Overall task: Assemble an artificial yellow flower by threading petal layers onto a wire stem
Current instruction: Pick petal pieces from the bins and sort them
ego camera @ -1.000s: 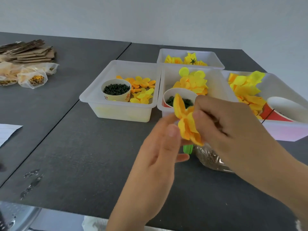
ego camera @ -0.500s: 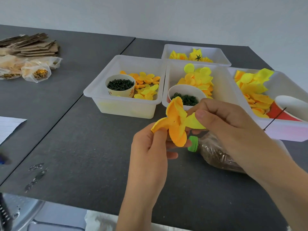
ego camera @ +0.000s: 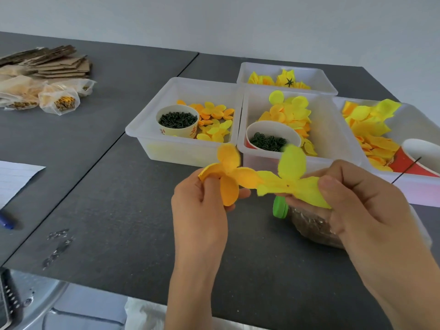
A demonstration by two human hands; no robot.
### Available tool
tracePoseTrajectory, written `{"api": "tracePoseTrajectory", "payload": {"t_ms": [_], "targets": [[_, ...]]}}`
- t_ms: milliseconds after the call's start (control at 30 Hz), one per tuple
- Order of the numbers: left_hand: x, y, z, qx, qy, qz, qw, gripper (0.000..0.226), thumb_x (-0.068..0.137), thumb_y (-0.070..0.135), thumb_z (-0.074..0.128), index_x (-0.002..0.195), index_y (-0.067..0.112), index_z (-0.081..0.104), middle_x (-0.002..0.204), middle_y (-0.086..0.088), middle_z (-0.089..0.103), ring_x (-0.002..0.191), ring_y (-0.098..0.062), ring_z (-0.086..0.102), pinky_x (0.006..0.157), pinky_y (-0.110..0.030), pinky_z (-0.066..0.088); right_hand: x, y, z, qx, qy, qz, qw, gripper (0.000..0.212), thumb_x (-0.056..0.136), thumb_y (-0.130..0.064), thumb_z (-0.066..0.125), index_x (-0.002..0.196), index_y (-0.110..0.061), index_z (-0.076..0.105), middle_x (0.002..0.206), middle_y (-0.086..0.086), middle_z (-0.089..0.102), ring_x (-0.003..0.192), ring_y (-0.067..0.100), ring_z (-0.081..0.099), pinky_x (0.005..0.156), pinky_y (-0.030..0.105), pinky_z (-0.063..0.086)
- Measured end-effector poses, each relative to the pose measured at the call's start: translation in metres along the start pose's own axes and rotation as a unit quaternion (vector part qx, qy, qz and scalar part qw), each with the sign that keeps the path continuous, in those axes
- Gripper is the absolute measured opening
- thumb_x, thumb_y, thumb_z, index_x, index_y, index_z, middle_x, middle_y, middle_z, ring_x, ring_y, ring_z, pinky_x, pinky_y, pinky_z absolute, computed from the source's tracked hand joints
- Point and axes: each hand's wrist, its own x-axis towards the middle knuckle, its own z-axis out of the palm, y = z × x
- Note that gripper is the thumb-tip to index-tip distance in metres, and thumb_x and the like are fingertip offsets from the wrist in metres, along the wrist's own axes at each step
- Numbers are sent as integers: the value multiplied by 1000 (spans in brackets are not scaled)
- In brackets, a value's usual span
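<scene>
My left hand [ego camera: 200,210] pinches an orange-yellow petal layer [ego camera: 229,175] by its left petals. My right hand [ego camera: 352,201] pinches a lemon-yellow petal layer [ego camera: 291,179] with a small hole at its centre. The two layers are held side by side above the dark table, their near petals just touching. A thin dark wire stem [ego camera: 406,170] leans out of a red paper cup [ego camera: 419,160] in the right-hand tray.
Several clear trays hold loose petals: left tray [ego camera: 142,129], middle tray [ego camera: 333,129], back tray [ego camera: 326,75], right tray [ego camera: 423,120]. Two cups [ego camera: 177,121] [ego camera: 271,136] contain small dark rings. A green-capped bottle [ego camera: 309,222] lies under my right hand. Bags and cardboard [ego camera: 47,75] sit far left.
The bunched petals have been pulled apart into two separate layers. My right hand moved right with the lemon-yellow one; my left kept the orange one.
</scene>
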Motion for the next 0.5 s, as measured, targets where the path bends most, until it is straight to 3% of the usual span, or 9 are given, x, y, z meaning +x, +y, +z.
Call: {"api": "tracePoseTrajectory", "payload": {"t_ms": [33,67,100,133,200,267,367,433,500], "targets": [[1,0,-2,4,2,2,1000,43,102,9,37,77,22,69,70,7,73,69,-8,73,59,-26,59,-1,1,0,-31,13,-13,999,33,91,-35,56,70,-9,56,47,-20,47,47,-2,47,52,11,49],[1,-1,-3,10,1,2,1000,42,101,8,37,78,21,70,70,6,74,69,-8,73,61,-29,59,-1,2,1,-47,23,-19,998,29,92,-26,53,69,-8,55,45,-21,44,44,-3,44,47,3,39],[1,-1,-4,15,3,0,1000,41,101,7,37,79,19,70,70,5,74,69,-8,73,62,-31,59,-2,4,1,-48,22,-16,998,27,92,-20,49,68,-8,56,45,-21,45,45,-4,47,48,2,38],[1,-3,-5,23,8,0,1000,40,100,7,38,79,18,70,69,5,73,69,-8,72,62,-31,59,-1,4,3,-35,15,-4,999,27,91,-18,48,67,-10,56,47,-21,48,48,-4,51,53,8,47],[3,-5,-7,43,23,6,999,39,100,7,38,79,18,70,67,7,73,67,-8,71,60,-26,57,1,2,7,-11,-1,17,1000,25,90,-24,52,68,-12,56,52,-20,51,57,1,58,73,35,60],[5,-5,-8,64,35,11,997,38,100,10,39,80,20,69,66,9,73,66,-9,70,57,-21,55,0,3,9,-11,-7,25,1000,29,85,-35,52,69,-12,56,56,-16,55,62,9,60,79,47,58],[6,-6,-9,82,43,0,996,37,100,13,38,80,23,68,66,11,73,66,-13,69,61,-32,59,-3,4,10,-45,-10,31,998,29,83,-43,51,66,-21,57,70,-1,64,74,38,60,75,63,52],[6,-6,-9,86,42,-6,995,38,101,13,37,81,25,67,67,12,72,66,-12,69,63,-33,59,-4,4,11,-55,-15,30,998,28,82,-48,55,66,-25,58,77,5,66,75,44,56,73,64,48],[5,-4,-8,82,39,-1,996,38,101,13,37,80,26,66,67,12,72,65,-10,68,61,-28,58,-3,5,12,-59,-11,29,998,29,83,-48,54,66,-25,57,77,7,63,69,36,54,71,56,48]]}}
